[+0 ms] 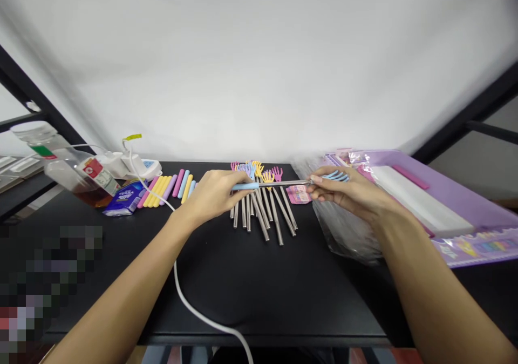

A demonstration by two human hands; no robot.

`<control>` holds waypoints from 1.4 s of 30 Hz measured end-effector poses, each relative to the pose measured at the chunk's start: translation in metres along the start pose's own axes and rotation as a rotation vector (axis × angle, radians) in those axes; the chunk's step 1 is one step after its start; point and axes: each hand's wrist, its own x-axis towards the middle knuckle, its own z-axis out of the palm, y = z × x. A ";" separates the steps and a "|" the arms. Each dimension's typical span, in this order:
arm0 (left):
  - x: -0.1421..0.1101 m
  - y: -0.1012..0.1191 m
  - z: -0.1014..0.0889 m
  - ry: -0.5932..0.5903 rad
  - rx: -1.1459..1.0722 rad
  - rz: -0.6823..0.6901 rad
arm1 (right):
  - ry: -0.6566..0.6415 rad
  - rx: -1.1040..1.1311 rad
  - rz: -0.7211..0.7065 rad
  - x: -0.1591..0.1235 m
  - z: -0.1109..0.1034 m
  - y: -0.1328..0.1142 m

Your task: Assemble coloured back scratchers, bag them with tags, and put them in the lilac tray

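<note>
left hand [214, 191]: fingers closed on blue handle of one telescopic back scratcher [283, 183] | right hand [343, 191]: fingers pinch its blue claw end | scratcher held level just above pile of about ten scratchers [263, 207] on desk [243, 283] | about nine coloured handles [168, 187] left of pile

my hands hold a shiny metal rod [283, 183] with a smooth blue plastic grip [245, 186], above a matt black table [251, 288] beside crinkly clear plastic bags [343, 234].
</note>
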 end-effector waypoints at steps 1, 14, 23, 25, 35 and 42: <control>0.000 0.001 0.000 0.017 -0.005 0.005 | 0.005 0.023 0.000 0.000 0.000 0.000; -0.001 0.006 0.010 0.119 -0.020 0.203 | -0.010 -0.333 -0.306 0.000 0.011 -0.001; 0.005 0.026 -0.004 -0.241 -0.473 -0.161 | -0.078 -0.410 -0.448 -0.005 0.020 0.003; 0.006 0.027 -0.006 -0.361 -0.626 -0.250 | -0.110 -0.402 -0.450 -0.005 0.022 0.004; 0.006 0.010 -0.005 -0.074 -0.581 -0.304 | -0.040 -0.299 -0.373 0.002 0.018 0.005; 0.005 0.011 -0.008 0.181 -0.584 -0.267 | -0.041 -0.032 -0.268 0.007 0.009 0.010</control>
